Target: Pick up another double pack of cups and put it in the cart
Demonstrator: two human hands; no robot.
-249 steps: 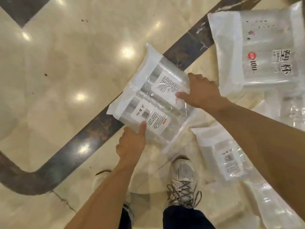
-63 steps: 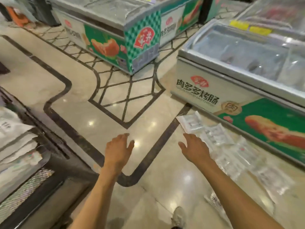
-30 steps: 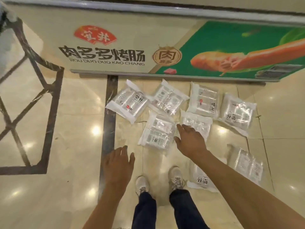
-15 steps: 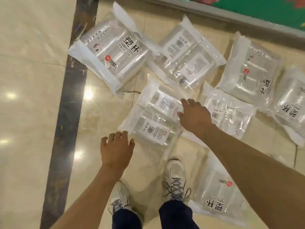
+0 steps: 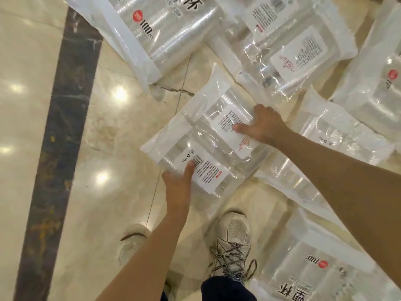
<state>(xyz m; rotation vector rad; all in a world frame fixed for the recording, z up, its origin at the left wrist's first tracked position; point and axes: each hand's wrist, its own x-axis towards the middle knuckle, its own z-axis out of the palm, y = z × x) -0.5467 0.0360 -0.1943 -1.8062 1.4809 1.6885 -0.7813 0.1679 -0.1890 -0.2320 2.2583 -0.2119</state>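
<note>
A clear plastic pack of cups [image 5: 204, 135] with white printed labels lies on the marble floor in front of my feet. My left hand [image 5: 179, 185] grips its near edge, thumb on top by the barcode label and fingers out of sight under the pack. My right hand [image 5: 262, 124] grips its right edge, thumb laid over the upper label and fingers curled round the side.
Several more packs of cups lie around: one at the upper left [image 5: 165, 27], one at the top middle [image 5: 290, 44], one at the right [image 5: 338, 129], one at the lower right [image 5: 314, 263]. A dark stone strip [image 5: 63, 135] runs down the floor at left. My shoes [image 5: 233, 242] stand just below the pack.
I have bent down closer to the floor. Both hands, held open above the packs half a second ago, have come down and taken hold of the middle pack.
</note>
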